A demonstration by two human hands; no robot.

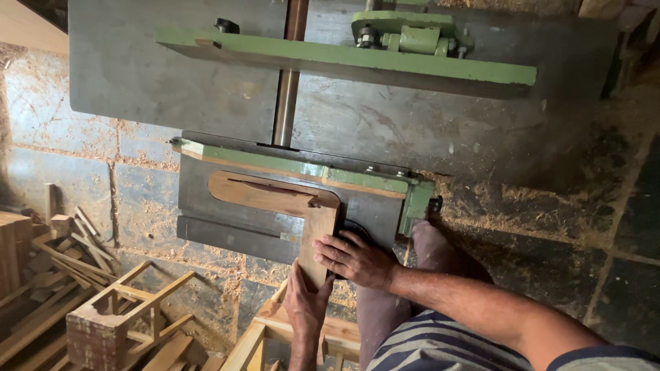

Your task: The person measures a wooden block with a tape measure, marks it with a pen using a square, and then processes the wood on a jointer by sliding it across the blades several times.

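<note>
A short wooden board (pixel 318 237) lies flat on the small grey saw table (pixel 220 233), its far end at the wooden insert (pixel 265 192) around the blade slot. My right hand (pixel 354 260) presses down on the board's right edge, fingers spread over it. My left hand (pixel 306 302) grips the board's near end from below. A green fence (pixel 289 165) runs across just beyond the insert. No blade is visible above the slot.
A large grey machine table (pixel 412 117) with a green guide rail (pixel 344 62) and a steel column (pixel 287 103) lies beyond. Wooden offcuts and a small frame (pixel 117 309) are piled at lower left. Sawdust covers the stone floor (pixel 522 206). A wooden stool frame (pixel 275 330) stands under my hands.
</note>
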